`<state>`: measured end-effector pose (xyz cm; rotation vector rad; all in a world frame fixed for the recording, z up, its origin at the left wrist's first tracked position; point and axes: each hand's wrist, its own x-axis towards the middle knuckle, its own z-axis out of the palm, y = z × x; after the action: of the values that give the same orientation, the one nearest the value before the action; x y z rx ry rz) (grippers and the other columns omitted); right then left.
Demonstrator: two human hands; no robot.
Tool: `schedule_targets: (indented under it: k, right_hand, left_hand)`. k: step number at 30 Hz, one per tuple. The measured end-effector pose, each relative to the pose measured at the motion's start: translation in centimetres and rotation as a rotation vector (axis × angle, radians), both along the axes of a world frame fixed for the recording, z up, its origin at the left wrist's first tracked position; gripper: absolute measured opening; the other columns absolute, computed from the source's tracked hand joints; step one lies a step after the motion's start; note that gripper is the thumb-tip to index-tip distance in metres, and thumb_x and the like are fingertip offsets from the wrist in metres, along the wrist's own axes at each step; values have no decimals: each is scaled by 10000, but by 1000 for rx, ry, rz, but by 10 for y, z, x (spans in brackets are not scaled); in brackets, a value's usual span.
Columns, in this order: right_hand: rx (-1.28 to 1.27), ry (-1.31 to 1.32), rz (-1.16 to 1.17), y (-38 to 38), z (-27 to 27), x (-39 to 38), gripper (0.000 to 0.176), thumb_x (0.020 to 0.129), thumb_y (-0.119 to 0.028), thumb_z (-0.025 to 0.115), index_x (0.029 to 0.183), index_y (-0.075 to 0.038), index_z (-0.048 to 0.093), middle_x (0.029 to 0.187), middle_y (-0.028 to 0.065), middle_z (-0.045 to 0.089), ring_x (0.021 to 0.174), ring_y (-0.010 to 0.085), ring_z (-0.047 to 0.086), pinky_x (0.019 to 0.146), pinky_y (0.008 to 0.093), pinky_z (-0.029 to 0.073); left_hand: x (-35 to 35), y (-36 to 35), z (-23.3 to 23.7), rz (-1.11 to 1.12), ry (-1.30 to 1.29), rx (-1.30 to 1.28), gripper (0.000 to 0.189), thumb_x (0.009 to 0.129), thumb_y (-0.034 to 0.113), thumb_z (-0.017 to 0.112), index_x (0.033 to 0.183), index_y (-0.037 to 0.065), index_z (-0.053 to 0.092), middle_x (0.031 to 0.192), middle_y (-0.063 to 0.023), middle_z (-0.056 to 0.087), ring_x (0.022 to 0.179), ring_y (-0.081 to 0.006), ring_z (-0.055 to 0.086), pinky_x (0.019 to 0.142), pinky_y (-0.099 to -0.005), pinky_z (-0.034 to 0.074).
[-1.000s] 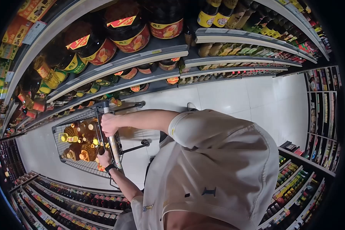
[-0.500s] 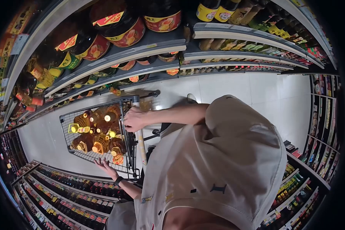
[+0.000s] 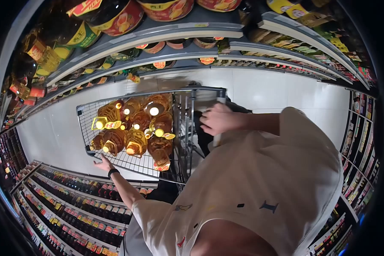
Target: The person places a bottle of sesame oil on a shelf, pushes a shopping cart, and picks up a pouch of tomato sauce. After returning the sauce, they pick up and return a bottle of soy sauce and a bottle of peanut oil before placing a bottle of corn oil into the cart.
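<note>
A wire shopping cart (image 3: pixel 128 94) stands in front of me, holding several large bottles of golden cooking oil (image 3: pixel 136 141) with yellow and white caps. My right hand (image 3: pixel 219 118) is closed around the cart's handle (image 3: pixel 218 140), close to my body. Reaching forward along the cart's side, my left hand (image 3: pixel 103 164) has its fingers apart, right by the rim near the front corner. It holds nothing, and a dark band (image 3: pixel 112 172) circles that wrist. The cart's folding rear panel (image 3: pixel 184 128) lies between the bottles and the handle.
Along my right side, a shelf (image 3: pixel 158 32) carries large dark oil jugs with red labels (image 3: pixel 164 9) and smaller bottles. On my left, lower shelves (image 3: pixel 81 202) hold rows of dark bottles. Pale tiled floor (image 3: pixel 47 128) runs ahead, and more stocked shelves (image 3: pixel 360 136) stand behind me.
The cart has swung round, its handle end coming back toward my body with my right hand. My left hand has moved forward along the cart's side toward its front corner.
</note>
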<state>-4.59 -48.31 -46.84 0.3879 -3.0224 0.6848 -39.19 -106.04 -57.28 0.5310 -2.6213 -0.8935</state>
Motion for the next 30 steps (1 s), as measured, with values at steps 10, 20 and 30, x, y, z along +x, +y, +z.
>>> schedule_targets:
  k: [10,20,30]
  right_hand:
    - [-12,127,-38,33,5,51,235,647,-194,715,549,-133,510,552,20,476,472,206,492,409,365,369]
    - [-83,205,50,53,1,74,272,565,-133,684,487,-174,427,510,-9,401,421,162,405,379,333,276]
    - [-106,276,-5,40,3,57,247,564,-86,675,515,-150,442,524,7,405,424,190,398,406,335,305]
  left_hand:
    - [-94,30,-25,-103,-331,-374,991,685,528,828,1402,-4,399,1343,-318,497,1254,-423,500,1042,-470,421]
    - [-58,-13,-52,-204,-321,-385,929,611,526,893,1269,-27,540,1161,-211,667,1087,-358,637,940,-420,491]
    - [-80,-21,-92,59,-337,-557,566,913,514,471,1132,-6,432,957,-348,659,909,-506,645,785,-566,518]
